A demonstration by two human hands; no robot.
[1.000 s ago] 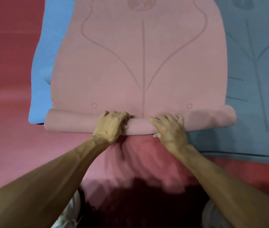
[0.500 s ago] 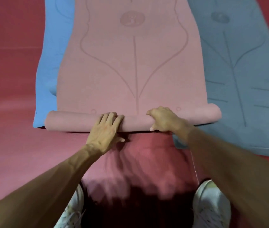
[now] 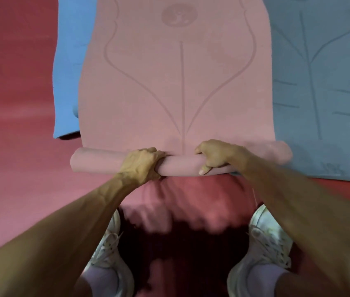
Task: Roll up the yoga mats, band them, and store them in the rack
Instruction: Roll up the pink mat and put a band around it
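Pink mat (image 3: 176, 93) roll gripped by left hand (image 3: 142, 163), right hand (image 3: 217, 156); red floor (image 3: 19, 125) leftward.

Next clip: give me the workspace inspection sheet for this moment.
Surface: red floor, mats laid on it.
Job's things: pink mat, near end rolled, rest flat; light blue mat partly under it; grey-blue mat flat at right. No band or rack in view.
Clutter: nothing seen.
Hands: left hand and right hand both grip the pink mat's roll near its middle.
Cables: nothing seen, bar a thin pale strand by the right forearm.
Surroundings: white shoes below the roll.
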